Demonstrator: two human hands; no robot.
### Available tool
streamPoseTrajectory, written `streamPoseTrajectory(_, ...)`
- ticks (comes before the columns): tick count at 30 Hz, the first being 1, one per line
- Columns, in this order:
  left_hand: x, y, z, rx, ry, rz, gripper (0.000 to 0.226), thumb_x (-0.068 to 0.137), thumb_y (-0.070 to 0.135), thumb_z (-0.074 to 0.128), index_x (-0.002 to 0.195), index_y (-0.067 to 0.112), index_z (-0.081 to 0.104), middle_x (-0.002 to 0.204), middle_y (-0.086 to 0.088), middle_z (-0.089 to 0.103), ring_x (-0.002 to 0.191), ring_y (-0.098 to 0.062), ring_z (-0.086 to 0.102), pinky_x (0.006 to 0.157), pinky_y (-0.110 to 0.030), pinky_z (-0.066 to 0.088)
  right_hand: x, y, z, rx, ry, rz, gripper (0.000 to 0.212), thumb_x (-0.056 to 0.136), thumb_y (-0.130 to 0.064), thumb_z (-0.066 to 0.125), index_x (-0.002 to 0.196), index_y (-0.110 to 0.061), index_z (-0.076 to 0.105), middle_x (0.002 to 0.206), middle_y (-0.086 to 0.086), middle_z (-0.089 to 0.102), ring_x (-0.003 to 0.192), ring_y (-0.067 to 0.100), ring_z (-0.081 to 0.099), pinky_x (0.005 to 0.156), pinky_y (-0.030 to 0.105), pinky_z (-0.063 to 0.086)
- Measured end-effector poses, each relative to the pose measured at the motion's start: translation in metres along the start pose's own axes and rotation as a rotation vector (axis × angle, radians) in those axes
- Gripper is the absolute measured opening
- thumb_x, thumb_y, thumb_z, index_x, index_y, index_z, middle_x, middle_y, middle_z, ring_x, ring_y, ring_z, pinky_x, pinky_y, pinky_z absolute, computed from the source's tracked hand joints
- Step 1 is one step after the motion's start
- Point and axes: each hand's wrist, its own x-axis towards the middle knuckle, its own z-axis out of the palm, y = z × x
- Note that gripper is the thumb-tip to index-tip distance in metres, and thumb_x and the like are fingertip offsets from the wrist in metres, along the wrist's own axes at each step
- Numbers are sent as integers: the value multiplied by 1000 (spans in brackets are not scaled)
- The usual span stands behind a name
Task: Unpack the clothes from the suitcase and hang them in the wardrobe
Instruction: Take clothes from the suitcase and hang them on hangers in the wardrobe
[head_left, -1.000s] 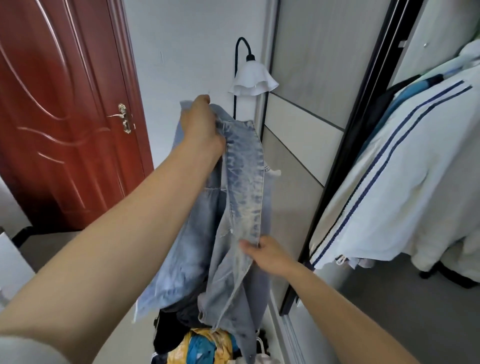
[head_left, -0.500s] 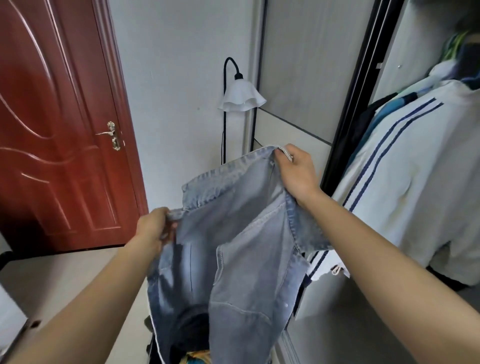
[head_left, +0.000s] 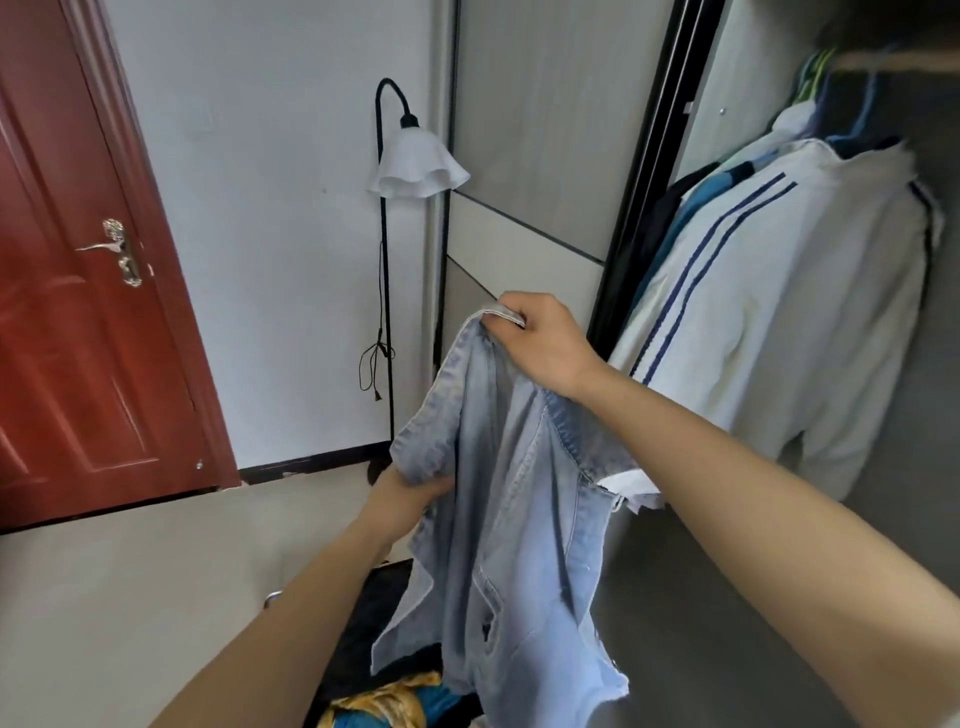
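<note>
You've got the denim shirt (head_left: 509, 519) up in the air in front of the open wardrobe (head_left: 644, 182). Your right hand (head_left: 545, 343) pinches its top edge, so the shirt hangs below that grip, long axis pretty much vertical, hem pointing down at the yellow-and-blue cloth (head_left: 384, 706). Your left hand (head_left: 410, 488) grips a bunched fold lower on the left side. A white striped jacket (head_left: 753, 312) hangs just right of it, with a floor lamp (head_left: 415, 166) behind.

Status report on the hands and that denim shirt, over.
Right hand pinches top edge of denim shirt. Left hand grips it lower down. No hanger seen on it. White striped jacket hangs close by in wardrobe.
</note>
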Motion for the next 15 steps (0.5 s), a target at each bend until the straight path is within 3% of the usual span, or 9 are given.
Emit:
streamPoseTrajectory(2, 8, 13, 15, -14, 60, -26, 24, 95, 32, 58, 93, 10, 65, 88, -11, 65, 68, -15, 56, 57, -22, 44, -5, 13, -30, -148, 18, -9, 35, 94, -22, 58, 63, -9, 49, 57, -2, 46, 54, 9, 40, 55, 26, 35)
streamPoseTrajectory(4, 16, 38, 29, -76, 114, -7, 28, 96, 39, 54, 93, 14, 65, 86, -7, 67, 71, -16, 59, 60, -25, 45, -14, 31, -67, -321, 57, 12, 38, 94, -29, 60, 65, -8, 47, 58, 4, 48, 56, 17, 43, 59, 35, 36)
streamPoseTrajectory(8, 24, 114, 64, -174, 95, 121, 21, 92, 38, 62, 83, 19, 63, 80, 0, 65, 73, -16, 61, 64, -27, 49, -45, 65, -137, -552, 35, 286, 53, 83, -52, 70, 61, -14, 39, 56, 2, 41, 54, 13, 38, 57, 37, 29)
streamPoseTrajectory(12, 15, 184, 110, -165, -37, 219, 19, 91, 25, 64, 73, 21, 59, 73, 0, 62, 66, -14, 57, 60, -25, 45, -74, 93, -187, -508, 9, 465, 38, 81, -35, 76, 69, -5, 55, 66, 7, 50, 64, 18, 44, 58, 32, 31)
streamPoseTrajectory(15, 5, 222, 144, -153, -141, 231, 19, 91, 13, 60, 72, 18, 58, 70, -1, 61, 63, -15, 56, 54, -22, 45, -89, 105, -224, -595, -46, 522, 18, 82, -25, 73, 76, -11, 63, 76, 7, 58, 74, 20, 52, 63, 30, 38)
